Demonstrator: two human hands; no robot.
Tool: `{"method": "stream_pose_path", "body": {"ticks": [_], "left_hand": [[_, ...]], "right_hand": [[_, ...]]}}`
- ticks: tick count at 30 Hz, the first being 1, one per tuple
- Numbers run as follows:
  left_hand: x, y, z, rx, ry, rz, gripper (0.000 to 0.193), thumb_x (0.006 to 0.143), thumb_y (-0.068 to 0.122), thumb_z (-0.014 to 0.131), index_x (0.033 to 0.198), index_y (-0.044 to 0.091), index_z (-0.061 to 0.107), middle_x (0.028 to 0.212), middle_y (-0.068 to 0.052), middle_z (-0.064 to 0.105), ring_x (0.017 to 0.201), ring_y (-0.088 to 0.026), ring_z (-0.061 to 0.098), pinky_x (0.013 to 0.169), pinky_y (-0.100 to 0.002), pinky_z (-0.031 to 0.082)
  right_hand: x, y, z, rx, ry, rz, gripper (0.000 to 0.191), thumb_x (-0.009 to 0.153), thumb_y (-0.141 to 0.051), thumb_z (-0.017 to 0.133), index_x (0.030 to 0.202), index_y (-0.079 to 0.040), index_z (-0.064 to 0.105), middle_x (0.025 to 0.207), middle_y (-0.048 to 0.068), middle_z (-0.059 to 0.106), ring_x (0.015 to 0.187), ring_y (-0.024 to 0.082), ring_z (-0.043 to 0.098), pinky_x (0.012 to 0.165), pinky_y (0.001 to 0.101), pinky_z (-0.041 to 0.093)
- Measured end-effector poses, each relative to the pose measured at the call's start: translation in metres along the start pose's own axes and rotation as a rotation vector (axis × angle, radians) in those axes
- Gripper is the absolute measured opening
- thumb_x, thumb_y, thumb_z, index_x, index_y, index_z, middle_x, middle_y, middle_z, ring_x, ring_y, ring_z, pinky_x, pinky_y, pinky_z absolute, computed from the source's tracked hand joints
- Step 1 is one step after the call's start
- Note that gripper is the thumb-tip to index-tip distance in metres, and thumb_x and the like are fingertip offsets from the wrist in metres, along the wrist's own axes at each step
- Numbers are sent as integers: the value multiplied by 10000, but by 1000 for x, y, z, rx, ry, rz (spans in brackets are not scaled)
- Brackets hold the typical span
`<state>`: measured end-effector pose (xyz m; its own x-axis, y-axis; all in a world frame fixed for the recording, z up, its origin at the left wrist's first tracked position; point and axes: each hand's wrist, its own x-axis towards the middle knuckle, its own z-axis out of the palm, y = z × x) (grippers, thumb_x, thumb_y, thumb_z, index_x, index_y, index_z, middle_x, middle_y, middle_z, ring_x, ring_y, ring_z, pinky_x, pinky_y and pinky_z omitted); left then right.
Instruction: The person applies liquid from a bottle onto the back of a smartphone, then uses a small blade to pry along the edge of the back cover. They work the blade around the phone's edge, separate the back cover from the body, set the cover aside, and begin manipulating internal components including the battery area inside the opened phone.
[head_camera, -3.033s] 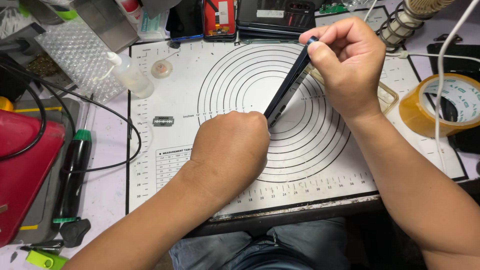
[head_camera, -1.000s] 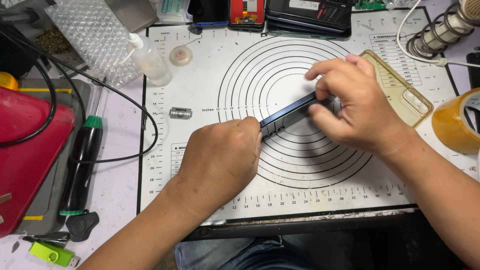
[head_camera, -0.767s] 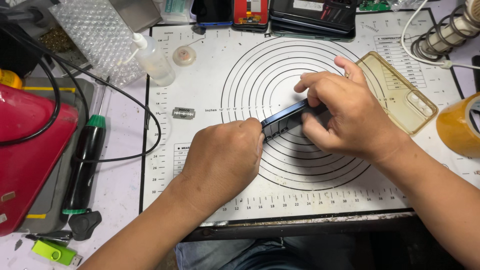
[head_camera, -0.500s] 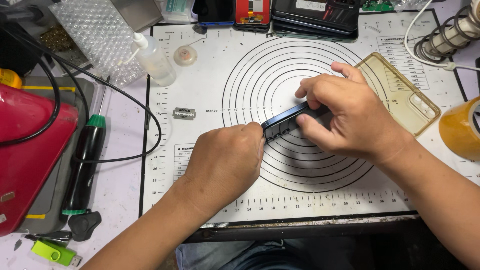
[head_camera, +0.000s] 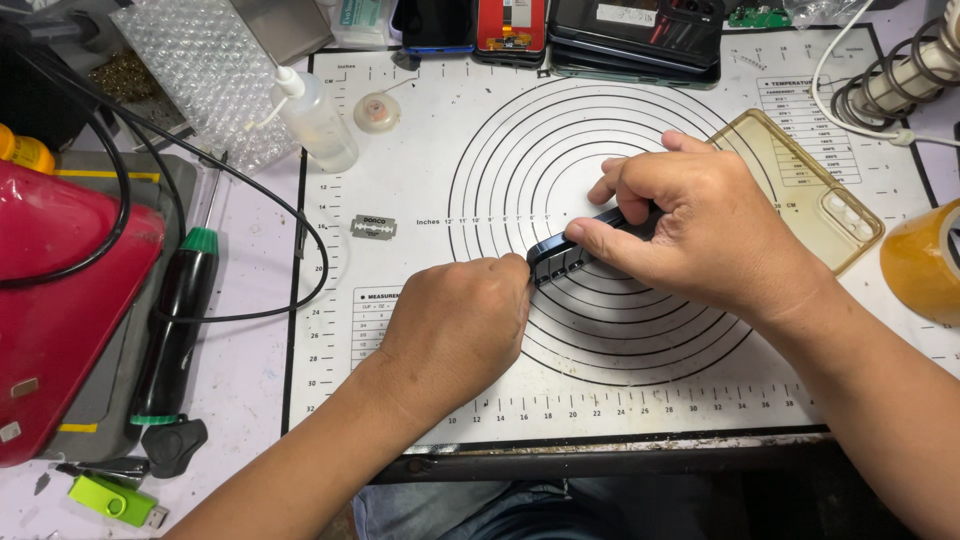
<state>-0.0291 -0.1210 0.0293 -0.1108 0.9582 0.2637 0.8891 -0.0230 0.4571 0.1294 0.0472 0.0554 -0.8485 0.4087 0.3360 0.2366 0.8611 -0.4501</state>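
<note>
Both hands work on a dark smartphone (head_camera: 575, 250) held on edge over the ringed middle of the white work mat (head_camera: 420, 200). Curled into a loose fist, the left hand (head_camera: 455, 325) presses against the phone's near end; the right hand (head_camera: 690, 230) pinches its far part between thumb and fingers. On the mat's left part lies a razor blade (head_camera: 374, 227), on its right edge a clear phone case (head_camera: 800, 185).

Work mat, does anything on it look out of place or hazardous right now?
Yes: a bare razor blade lies loose and uncovered on the white mat, left of the left hand. Both hands hold the dark phone. Nothing looks spilled or broken.
</note>
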Motion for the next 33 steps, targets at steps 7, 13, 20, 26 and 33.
{"method": "stream_pose_path", "body": {"ticks": [7,13,20,26,33], "left_hand": [[0,-3,4,15,-49,-10,161,886,97,654,738,33,661,585,-134,678,491,-273,682,461,-397,542],[2,-3,4,35,-120,-56,146,877,89,647,743,33,662,578,-137,679,489,-271,687,463,-398,546],[6,-2,4,61,-174,-95,116,860,79,632,760,33,670,606,-159,685,528,-312,695,500,-436,552],[15,1,-5,56,-240,-151,177,890,162,641,795,22,695,635,-187,692,575,-345,700,567,-461,567],[29,9,-38,48,-543,-360,228,884,270,664,863,59,748,777,-177,734,750,-329,735,773,-452,577]], "right_hand": [[3,1,-1,-22,-16,-25,467,860,-314,839,545,-133,545,477,-15,560,816,170,777,1114,515,446],[6,-4,-3,-36,-43,52,432,830,-305,850,547,-110,587,467,24,567,577,146,655,618,358,525],[9,-6,-2,3,-23,14,495,848,-280,829,486,-88,551,516,30,612,507,119,600,417,287,448],[9,-8,-5,-7,-35,-45,486,882,-271,801,494,-75,583,490,28,596,440,144,544,429,295,434],[10,-13,-6,-80,-109,25,443,917,-296,758,542,-78,666,443,42,593,354,154,503,382,327,421]]}}
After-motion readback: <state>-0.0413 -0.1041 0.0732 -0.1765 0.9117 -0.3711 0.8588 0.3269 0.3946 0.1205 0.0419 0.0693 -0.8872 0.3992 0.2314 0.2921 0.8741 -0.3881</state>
